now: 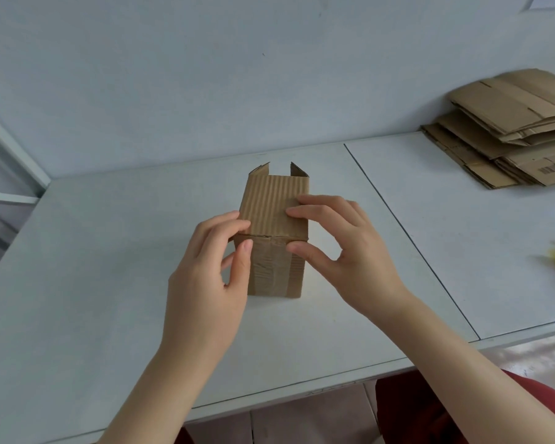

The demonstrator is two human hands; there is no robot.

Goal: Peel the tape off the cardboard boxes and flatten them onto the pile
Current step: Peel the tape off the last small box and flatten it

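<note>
- Left hand: curled, pinching the box at its left corner, thumb on the tape, likely hunting an edge.
- Right hand: you grip the box's right corner to steady it.
- Box: upright on the table, far flaps open.
- Pile: far right of the box, awaiting 1 more.

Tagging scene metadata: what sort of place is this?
Probably a plain indoor workroom or packing area: white tables against a bare wall, a pile of flattened cardboard at the right, one small taped box being worked on.
</note>
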